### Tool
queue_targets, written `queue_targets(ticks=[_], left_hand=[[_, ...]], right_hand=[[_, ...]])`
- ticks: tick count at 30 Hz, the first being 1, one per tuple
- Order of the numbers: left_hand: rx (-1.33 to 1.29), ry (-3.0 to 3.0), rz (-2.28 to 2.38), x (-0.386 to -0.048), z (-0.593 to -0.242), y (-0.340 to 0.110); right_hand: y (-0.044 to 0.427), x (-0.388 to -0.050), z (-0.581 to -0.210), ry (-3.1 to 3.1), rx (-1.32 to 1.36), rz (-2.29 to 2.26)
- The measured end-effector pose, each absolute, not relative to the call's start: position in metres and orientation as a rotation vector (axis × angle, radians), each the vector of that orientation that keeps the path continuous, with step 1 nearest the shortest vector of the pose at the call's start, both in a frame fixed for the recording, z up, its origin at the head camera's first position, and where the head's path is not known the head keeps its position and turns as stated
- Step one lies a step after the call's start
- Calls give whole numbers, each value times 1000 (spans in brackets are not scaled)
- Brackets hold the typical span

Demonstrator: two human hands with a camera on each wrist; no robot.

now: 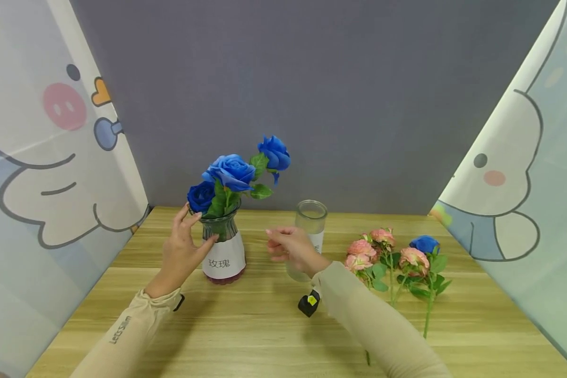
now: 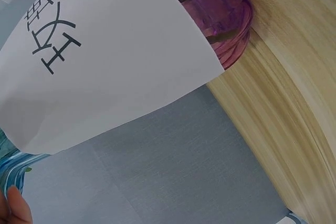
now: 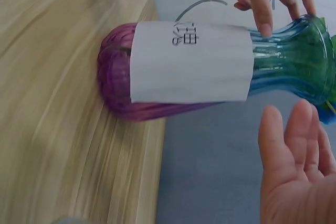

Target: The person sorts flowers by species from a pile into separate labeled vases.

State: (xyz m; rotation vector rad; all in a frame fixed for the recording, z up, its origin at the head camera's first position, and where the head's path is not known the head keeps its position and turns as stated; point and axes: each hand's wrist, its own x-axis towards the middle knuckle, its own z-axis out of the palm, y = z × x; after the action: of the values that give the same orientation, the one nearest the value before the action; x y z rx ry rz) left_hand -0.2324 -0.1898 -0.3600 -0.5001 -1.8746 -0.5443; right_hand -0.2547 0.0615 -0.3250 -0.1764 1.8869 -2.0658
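A flared glass vase [image 1: 222, 229] with a white paper label stands upright at the left of the table, its base purple-pink. Three blue roses [image 1: 231, 172] with green leaves rise from it, one leaning out to the right. My left hand [image 1: 183, 251] holds the vase's neck, thumb on the front and fingers by the rim; the right wrist view shows this thumb [image 3: 262, 17] touching the glass. Apart from the vase, to its right, my right hand [image 1: 294, 247] has loosely bent fingers and nothing in them. In the right wrist view its palm [image 3: 296, 182] faces the vase neck.
Behind my right hand stands a straight clear glass vase [image 1: 312, 214] with a white label. Pink flowers [image 1: 363, 251] and a blue rose [image 1: 425, 244] lie on the table [image 1: 245, 336] at the right. A small black object [image 1: 308, 303] is by my right cuff. A grey panel [image 1: 312, 105] closes the back.
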Motion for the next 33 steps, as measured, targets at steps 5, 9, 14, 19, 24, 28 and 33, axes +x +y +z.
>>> queue_targets(ticks=[5, 9, 14, 19, 24, 28, 33], left_hand=[[-499, -1865, -540, -234, -361, -189], [-503, -1857, -543, -234, -360, -190], [-501, -1857, -555, -232, -361, -190], [-496, -1856, -555, -231, -361, -190], [-493, -1862, -552, -231, -362, -189], [-491, -1869, -573, -229, -363, -191], [-481, -1857, -567, -225, -364, -196]], right_hand=[[77, -255, -329, 1949, -272, -1937], [92, -253, -334, 1978, -347, -1885], [114, -252, -340, 1985, -390, -1838], [148, -254, -345, 2023, -418, -1741], [191, -254, -354, 2058, -469, -1674], [231, -251, -362, 2058, -481, -1756], [276, -246, -374, 2057, -372, -1939]])
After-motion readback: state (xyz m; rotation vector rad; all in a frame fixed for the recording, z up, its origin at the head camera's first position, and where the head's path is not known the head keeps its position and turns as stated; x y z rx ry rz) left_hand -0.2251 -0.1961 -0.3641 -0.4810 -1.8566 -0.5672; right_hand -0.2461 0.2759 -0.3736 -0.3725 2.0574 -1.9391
